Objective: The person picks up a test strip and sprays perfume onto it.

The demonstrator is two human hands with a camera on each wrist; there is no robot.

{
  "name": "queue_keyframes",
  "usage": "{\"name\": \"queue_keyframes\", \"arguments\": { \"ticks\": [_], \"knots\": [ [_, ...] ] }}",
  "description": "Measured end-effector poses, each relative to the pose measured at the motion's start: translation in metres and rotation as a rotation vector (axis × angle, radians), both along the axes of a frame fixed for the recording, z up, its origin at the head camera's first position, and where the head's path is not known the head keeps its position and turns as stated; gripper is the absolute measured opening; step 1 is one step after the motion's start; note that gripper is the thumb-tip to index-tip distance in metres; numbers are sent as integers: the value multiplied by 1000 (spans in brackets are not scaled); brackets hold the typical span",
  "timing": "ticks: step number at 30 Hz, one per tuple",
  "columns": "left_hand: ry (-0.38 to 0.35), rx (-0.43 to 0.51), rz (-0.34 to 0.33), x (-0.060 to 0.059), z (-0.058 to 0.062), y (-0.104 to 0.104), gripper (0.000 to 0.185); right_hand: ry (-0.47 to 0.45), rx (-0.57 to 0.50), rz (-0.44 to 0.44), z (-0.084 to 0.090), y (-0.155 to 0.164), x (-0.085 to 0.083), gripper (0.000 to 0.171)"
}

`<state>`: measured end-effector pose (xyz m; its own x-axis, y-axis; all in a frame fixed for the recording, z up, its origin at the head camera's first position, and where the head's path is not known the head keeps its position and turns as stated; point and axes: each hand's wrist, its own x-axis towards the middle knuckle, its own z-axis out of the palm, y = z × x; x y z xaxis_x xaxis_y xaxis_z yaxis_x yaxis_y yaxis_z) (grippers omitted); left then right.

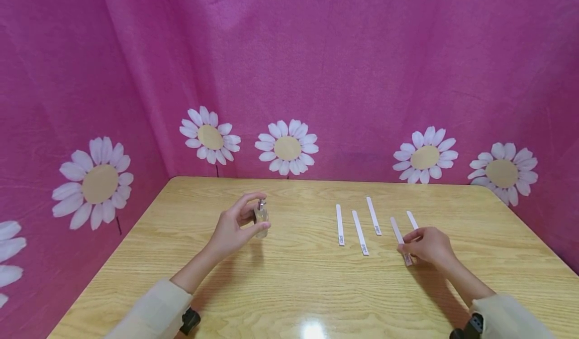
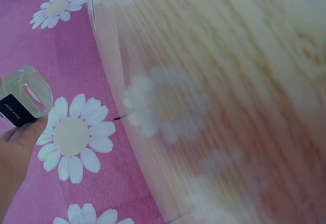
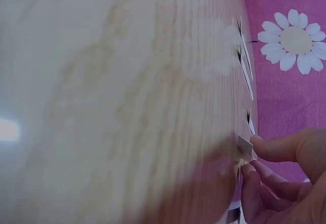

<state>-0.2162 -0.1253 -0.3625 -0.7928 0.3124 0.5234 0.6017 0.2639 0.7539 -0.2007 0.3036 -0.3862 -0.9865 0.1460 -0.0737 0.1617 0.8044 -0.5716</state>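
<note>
Bottle: a small glass spray bottle (image 1: 261, 219) was held upright above the counter (image 1: 289, 289), left of the strips.
Left hand: the left hand (image 1: 232, 231) gripped it, fingers curled round its body.
Strip: a thin paper strip (image 1: 400, 238) lay flat on the counter.
Right hand: the right hand (image 1: 429, 246) pinched its near end, it seemed.
Handling: glass probably smooth and fragile, best held by the body; the strip light and easily bent, best lifted at one end.

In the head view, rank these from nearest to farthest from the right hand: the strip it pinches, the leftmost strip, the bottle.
1. Pinched strip: between the right hand's fingertips, on the table's right.
2. Leftmost strip: mid-table, left of that hand.
3. Bottle: farthest left, held in the left hand.
</note>
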Motion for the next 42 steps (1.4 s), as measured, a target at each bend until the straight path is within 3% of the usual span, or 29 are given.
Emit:
{"name": "queue_keyframes", "arguments": {
  "ticks": [10,29,36,42],
  "knots": [
    [-6,-1,-4,-1,-1,1,55,121,70,21,4,-13,-17,34],
    [-28,2,7,0,-1,1,55,166,50,16,-9,-44,-49,27],
    [-19,-2,20,1,-1,-2,55,142,18,-62,-11,-51,-53,27],
    [-9,11,16,0,-2,-4,56,160,-2,-73,-8,-52,-52,31]
  ]
}}
